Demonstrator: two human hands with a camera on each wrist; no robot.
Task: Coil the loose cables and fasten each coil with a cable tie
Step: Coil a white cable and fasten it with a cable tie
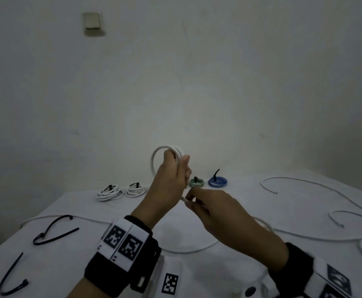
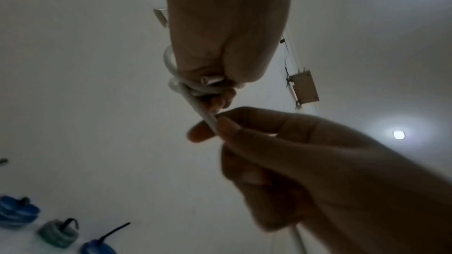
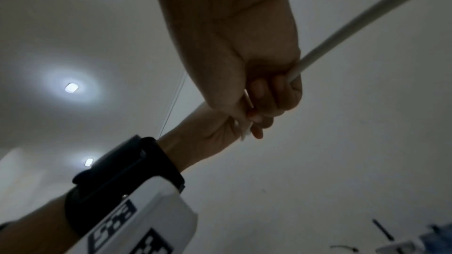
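Note:
My left hand (image 1: 177, 168) is raised above the table and grips a small coil of white cable (image 1: 157, 155), whose loops stand up behind the fingers. In the left wrist view the coil (image 2: 178, 84) sits bunched in the left hand's (image 2: 220, 76) curled fingers. Just below and right of it, my right hand (image 1: 194, 198) pinches the cable's free run (image 2: 208, 117) between thumb and fingers. That run trails back past the right wrist (image 3: 342, 30) onto the table. Loose black cable ties (image 1: 53, 231) lie at the near left.
Two tied white coils (image 1: 120, 191), a green coil (image 1: 196, 182) and a blue coil (image 1: 217, 182) line the back of the white table (image 1: 240, 201). Loose white cable (image 1: 305, 186) snakes over the right side. Another black tie (image 1: 10, 278) lies near the left edge.

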